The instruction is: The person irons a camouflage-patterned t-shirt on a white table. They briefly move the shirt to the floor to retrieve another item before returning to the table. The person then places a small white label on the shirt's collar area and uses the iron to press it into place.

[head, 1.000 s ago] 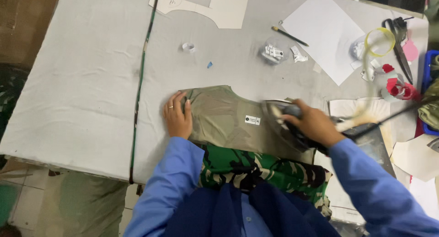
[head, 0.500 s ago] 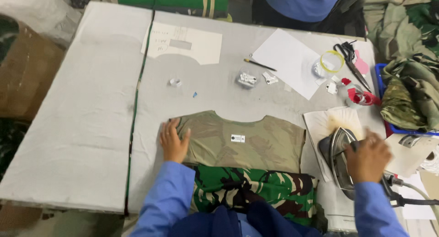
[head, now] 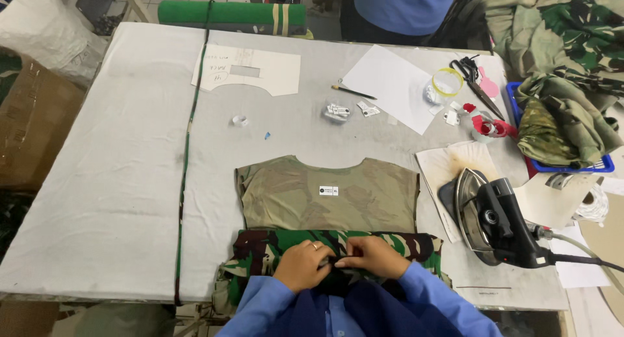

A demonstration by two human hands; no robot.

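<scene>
1. Here, the left hand and the right hand are close together at the near edge of the table, on the camouflage fabric that is folded up in a dark green and brown band.
2. The fingers of both hands are curled and closed on this fabric, pinching it between them at the middle of the band; the fingertips of the two hands almost touch.
3. The camouflage fabric belongs to the same piece as the olive panel, which lies flat and spread just beyond the hands, with a small white label near its centre and a curved neck cut at its far edge.
4. On the right side, the black iron rests tilted on its side on a scorched white sheet, apart from both hands; its cord goes off to the right.
5. Further away lie a cream paper pattern, a white sheet of paper, a pencil, scissors and a yellow ring of tape.
6. A blue crate with more camouflage clothes stands at the far right, and a green roll lies along the far edge.
</scene>
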